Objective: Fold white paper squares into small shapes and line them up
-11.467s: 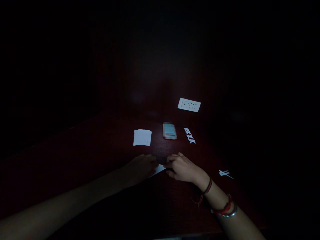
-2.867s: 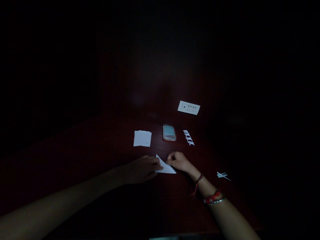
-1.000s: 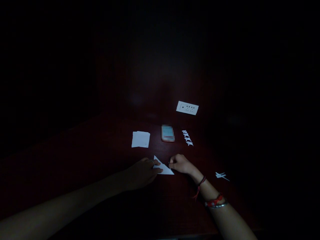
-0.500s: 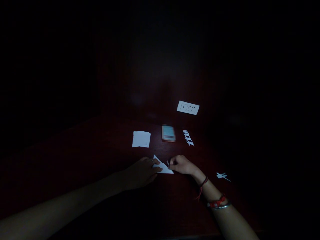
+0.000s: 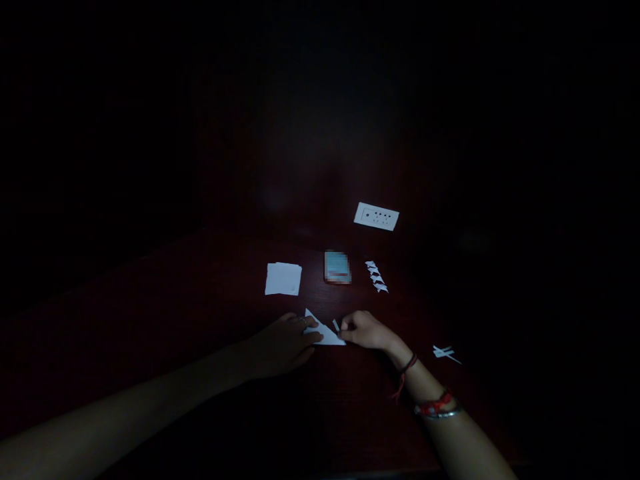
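Hands meet over a white paper triangle (image 5: 327, 335) lying flat on a dark red table (image 5: 200, 313) in very low light. The left hand (image 5: 283, 343) lies palm-down, fingers extended, pressing the triangle's left side. The right hand (image 5: 364, 330), fingers curled, appears to pinch a small flap at the triangle's right corner, though the gloom blurs the grip. Beyond the left hand sits a stack of white paper squares (image 5: 283, 279). Beyond the right hand are a small blurred box (image 5: 337, 267) and, just to its right, a row of small folded paper pieces (image 5: 377, 276). Farther off lies a white socket plate (image 5: 377, 216). Crossed paper strips (image 5: 444, 351) lie to the right of the right wrist, which wears red threads and a metal bangle (image 5: 434, 408).
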A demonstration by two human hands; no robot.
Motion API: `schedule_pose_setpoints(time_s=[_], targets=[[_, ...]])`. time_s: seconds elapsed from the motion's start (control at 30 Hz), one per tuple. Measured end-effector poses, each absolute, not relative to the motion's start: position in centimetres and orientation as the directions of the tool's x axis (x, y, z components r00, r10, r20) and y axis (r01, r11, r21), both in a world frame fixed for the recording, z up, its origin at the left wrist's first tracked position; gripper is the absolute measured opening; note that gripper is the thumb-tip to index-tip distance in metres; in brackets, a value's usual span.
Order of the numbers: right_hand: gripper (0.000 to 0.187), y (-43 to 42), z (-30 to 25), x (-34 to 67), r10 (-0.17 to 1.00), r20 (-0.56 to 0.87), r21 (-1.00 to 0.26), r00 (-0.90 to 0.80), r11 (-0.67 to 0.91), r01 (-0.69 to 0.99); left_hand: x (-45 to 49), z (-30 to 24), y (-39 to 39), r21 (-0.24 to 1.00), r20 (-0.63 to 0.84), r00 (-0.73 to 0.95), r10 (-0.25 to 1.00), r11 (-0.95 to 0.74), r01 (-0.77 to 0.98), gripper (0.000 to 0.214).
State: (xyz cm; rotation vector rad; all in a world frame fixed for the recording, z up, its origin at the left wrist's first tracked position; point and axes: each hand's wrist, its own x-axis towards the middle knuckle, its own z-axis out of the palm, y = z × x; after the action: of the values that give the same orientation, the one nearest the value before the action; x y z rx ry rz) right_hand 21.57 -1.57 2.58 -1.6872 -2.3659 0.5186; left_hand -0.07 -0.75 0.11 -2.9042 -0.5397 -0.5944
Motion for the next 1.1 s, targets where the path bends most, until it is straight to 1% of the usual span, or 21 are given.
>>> schedule_pose_setpoints(time_s=[0.13,0.27,0.3,0.47,0.73,0.97,1.1], targets=[[0.014,-1.4,2.5,21.8,0.946,-0.041,-0.387,-0.322,0.282,0.878,-0.1,-0.1,-0.7,-0.063,0.391,0.862,0.322,-0.925,0.374,0.025],[0.025,-1.5,2.5,21.9,0.94,-0.053,-0.412,-0.337,0.287,0.865,-0.1,-0.4,-0.5,-0.052,0.408,0.848,0.338,-0.919,0.391,0.022],[0.025,-1.5,2.5,22.0,0.937,-0.06,-0.417,-0.343,0.289,0.862,-0.1,-0.4,-0.4,-0.05,0.413,0.846,0.338,-0.919,0.392,0.021],[0.012,-1.5,2.5,21.9,0.935,-0.063,-0.413,-0.349,0.294,0.862,-0.1,-0.1,-0.6,-0.052,0.398,0.851,0.342,-0.918,0.393,0.02],[0.011,-1.2,2.6,22.8,0.955,-0.042,-0.405,-0.295,0.254,0.878,-0.3,-0.2,-0.5,-0.058,0.371,0.855,0.362,-0.91,0.41,0.022],[0.013,-1.0,2.5,23.3,0.969,0.008,-0.415,-0.245,0.226,0.881,-0.6,-0.7,-0.3,0.014,0.393,0.829,0.398,-0.904,0.427,0.031],[0.013,-1.0,3.0,23.2,0.975,0.048,-0.417,-0.216,0.216,0.883,-0.7,-0.3,-0.5,0.004,0.427,0.824,0.372,-0.912,0.409,0.044]])
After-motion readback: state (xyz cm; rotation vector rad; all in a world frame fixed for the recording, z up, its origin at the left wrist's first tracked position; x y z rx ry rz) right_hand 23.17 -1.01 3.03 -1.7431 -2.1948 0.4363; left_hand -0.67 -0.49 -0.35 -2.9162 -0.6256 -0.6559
